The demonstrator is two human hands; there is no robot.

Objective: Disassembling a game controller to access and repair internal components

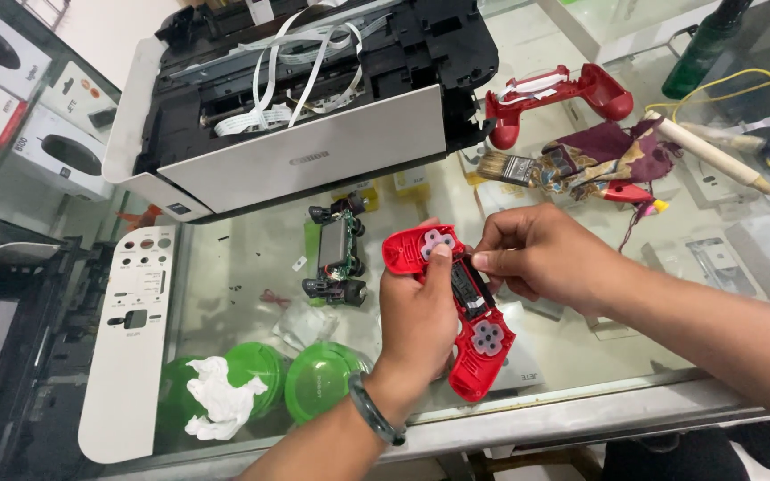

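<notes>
Hands: left (416,316), right (536,254) gripping red controller shell (479,352).

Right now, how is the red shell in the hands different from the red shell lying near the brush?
The held shell is gripped by the left hand, with the right hand pinching at its middle; the far shell lies untouched on the glass table. The held shell shows grey button pads and a dark centre part; the far shell shows white strips. Both are red game controller halves.
</notes>
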